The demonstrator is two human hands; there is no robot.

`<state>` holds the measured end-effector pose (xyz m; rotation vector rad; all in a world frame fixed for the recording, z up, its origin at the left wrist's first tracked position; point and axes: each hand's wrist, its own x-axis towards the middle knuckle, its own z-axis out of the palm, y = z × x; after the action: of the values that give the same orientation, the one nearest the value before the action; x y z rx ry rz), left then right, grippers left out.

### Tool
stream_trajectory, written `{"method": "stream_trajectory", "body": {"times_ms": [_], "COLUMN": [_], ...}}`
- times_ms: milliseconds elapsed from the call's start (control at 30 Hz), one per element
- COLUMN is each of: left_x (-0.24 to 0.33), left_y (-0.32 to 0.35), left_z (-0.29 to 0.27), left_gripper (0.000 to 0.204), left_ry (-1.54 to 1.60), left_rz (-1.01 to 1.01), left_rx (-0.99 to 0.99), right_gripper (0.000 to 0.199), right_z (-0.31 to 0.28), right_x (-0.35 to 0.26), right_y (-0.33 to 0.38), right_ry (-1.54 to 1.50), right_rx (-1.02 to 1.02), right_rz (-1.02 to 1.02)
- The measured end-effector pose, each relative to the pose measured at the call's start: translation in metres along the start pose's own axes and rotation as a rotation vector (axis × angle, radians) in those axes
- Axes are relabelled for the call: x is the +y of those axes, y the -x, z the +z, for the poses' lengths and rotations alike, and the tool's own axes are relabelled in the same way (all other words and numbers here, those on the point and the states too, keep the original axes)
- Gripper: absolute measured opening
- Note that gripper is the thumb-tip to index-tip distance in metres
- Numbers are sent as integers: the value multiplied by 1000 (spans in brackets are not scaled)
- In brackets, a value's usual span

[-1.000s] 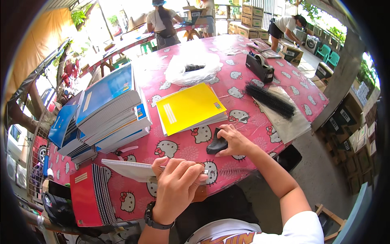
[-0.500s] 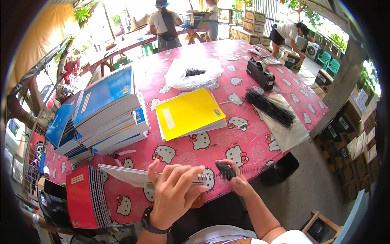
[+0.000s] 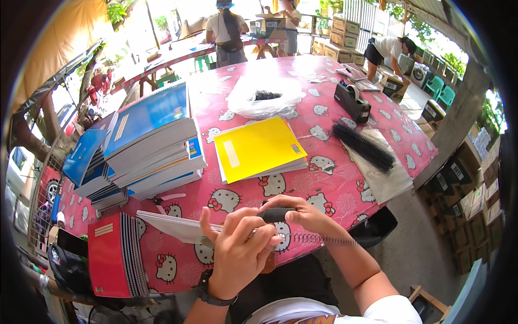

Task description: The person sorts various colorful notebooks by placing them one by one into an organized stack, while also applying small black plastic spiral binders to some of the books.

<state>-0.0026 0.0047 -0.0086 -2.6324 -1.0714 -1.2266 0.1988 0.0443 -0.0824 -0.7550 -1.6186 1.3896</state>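
Observation:
Near the table's front edge, a notebook with white pages stands tilted, and my left hand curls its fingers round its right end. From there a thin dark spiral coil sticks out to the right, passing in front of my right forearm. My right hand grips a short black cylindrical tool right beside the left fingers. The fingers partly hide where coil and pages meet. To the left lies a stack of red notebooks with dark coils along one side.
Blue notebooks are piled at the left, with pink-handled pliers near them. A yellow notebook, a plastic bag of coils, a tape dispenser and a black coil bundle lie farther out. Several people work beyond.
My right hand has moved left and up with the black tool, close to the left fingers. The coil now shows more plainly at the right. The view has shifted slightly.

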Motion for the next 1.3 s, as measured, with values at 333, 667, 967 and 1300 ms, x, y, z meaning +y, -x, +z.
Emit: {"method": "stream_trajectory", "body": {"times_ms": [333,667,967,1300], "left_x": [-20,-21,-22,-29], "left_y": [11,14,16,20], "left_z": [-13,-13,-13,-13], "left_gripper": [29,27,28,30], "left_ry": [-32,-45,-60,-79], "left_rz": [-117,-123,-152,-148], "left_rx": [108,88,80,159], "right_gripper": [82,69,50,51], "right_z": [-2,-7,-1,-11], "right_x": [-63,-75,-84,-74], "right_y": [3,-6,-8,-33], "right_ry": [247,146,-148,538], "right_rx": [-16,-164,-262,-289], "right_rz": [-20,-49,-101,14]}}
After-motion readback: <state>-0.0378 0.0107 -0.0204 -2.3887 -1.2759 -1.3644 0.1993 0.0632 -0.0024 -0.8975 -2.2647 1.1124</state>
